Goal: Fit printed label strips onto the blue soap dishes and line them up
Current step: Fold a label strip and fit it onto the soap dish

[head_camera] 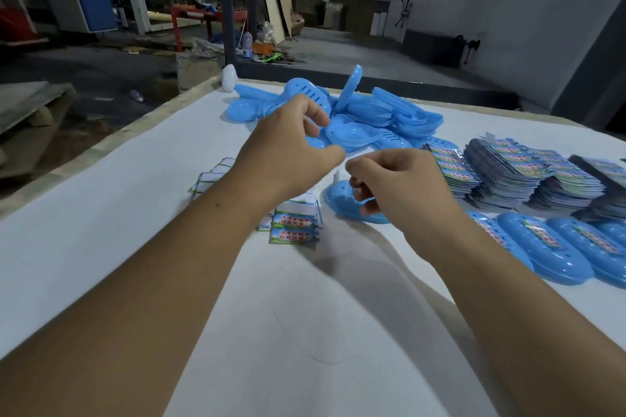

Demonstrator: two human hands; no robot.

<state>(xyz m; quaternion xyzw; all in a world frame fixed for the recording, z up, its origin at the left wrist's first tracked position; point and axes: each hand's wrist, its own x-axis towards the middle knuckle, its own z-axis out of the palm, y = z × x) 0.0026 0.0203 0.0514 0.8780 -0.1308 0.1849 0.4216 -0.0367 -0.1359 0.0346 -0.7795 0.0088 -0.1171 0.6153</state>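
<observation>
Right hand (403, 193) holds a blue soap dish (345, 203) mid-counter (135, 247), left hand (291, 149) curled, grip unclear, w/ labelled dishes (559, 247) lined up at right, unlabelled pile (372, 115) and label strips (294, 230) left.

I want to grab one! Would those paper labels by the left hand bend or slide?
The labels look thin and flat, so probably floppy and light. They lie loosely fanned out on the table, so a push would likely scatter them.
</observation>
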